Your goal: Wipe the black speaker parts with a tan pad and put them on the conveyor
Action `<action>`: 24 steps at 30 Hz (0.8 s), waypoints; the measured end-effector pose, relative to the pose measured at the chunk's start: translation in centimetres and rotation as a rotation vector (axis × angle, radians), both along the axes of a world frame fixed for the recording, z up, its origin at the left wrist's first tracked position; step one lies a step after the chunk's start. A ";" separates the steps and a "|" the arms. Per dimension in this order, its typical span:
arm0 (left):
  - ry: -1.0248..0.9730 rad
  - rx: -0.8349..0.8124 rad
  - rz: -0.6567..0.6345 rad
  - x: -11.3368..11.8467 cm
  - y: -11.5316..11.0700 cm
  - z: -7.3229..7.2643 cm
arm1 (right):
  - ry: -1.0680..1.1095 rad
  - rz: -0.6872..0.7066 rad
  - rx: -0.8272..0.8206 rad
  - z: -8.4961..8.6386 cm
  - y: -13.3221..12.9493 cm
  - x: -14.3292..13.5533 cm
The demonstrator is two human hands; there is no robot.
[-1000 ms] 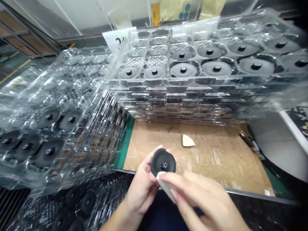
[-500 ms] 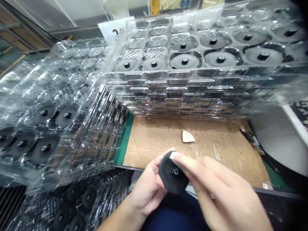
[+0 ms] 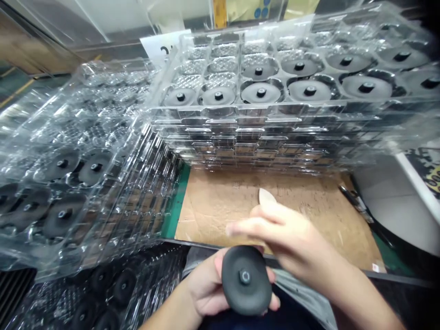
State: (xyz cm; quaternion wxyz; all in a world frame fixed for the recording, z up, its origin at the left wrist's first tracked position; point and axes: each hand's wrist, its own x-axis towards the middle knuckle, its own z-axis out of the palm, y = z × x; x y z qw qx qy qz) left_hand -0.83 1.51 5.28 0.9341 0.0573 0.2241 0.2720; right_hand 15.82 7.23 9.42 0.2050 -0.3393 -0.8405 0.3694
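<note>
A: Where to look for the disc (image 3: 245,293)?

B: Bottom centre of the frame, in the left hand (image 3: 208,284).

A: Gripped how?

B: Cradled from behind and below, with fingers curled round the edge and tips showing along the right rim. Closed as far as the disc allows. Knob side turned toward the camera.

A: And the right hand (image 3: 285,233)?

B: Blurred, just right of centre, above the disc in the frame. Fingers stretched toward the left, just apart from the rim. Palm hidden from view, so no telling how far closed, or around what, if anything.

A: Beyond those fingers?

B: A white wedge (image 3: 265,197), partly covered by the hand, lying on the cardboard (image 3: 213,201) at mid-frame. Farther right, along the cardboard's edge, a black pen (image 3: 354,200).

A: And round about?

B: Across the upper middle and upper right, stacked clear trays (image 3: 240,110), with more discs (image 3: 261,93) knob up in the nearer rows. Down the left side, a second stack (image 3: 137,146), likewise holding discs. In the lower left, darker trays (image 3: 147,275), also with discs, too dim to count. Above centre left, a paper sheet (image 3: 154,46) with partly hidden print.
</note>
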 end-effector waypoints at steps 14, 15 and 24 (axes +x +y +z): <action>-0.268 0.058 0.188 -0.7 -0.1 -0.3 | 0.011 -0.637 -0.155 -9.7 -1.7 0.4; -0.257 0.088 0.196 -0.7 -0.1 -0.3 | 0.034 -0.639 -0.168 -8.9 -1.7 0.6; 0.687 1.057 0.382 -0.8 0.0 -0.4 | 0.149 -0.639 -0.225 -6.8 -3.3 0.7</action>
